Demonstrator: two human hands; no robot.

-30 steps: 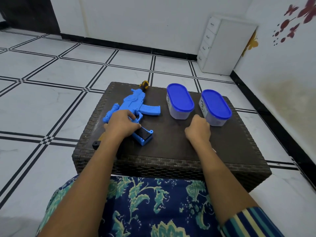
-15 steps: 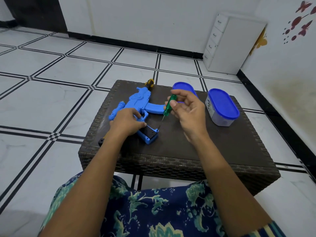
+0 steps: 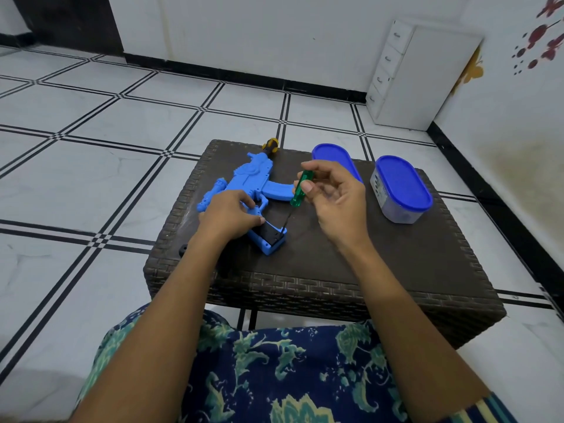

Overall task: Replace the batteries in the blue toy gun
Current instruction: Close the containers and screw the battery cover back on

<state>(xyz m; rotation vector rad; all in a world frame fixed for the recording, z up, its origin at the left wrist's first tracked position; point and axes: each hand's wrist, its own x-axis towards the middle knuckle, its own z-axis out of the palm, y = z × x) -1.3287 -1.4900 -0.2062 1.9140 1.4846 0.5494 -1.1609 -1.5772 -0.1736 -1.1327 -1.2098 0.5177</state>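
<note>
Green screwdriver [image 3: 300,190] lowered onto blue toy gun [image 3: 248,178], right hand [image 3: 338,203] fingers pinching it, left hand [image 3: 227,213] gripping gun; wicker surface [image 3: 381,257], tiled floor [image 3: 91,178].

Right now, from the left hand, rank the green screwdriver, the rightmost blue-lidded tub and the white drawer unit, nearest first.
1. green screwdriver, right of the left hand.
2. blue-lidded tub, table's right side.
3. white drawer unit, far corner.

Left grip [image 3: 227,213] curled, palm down; right grip [image 3: 335,195] raised, pinching
</note>
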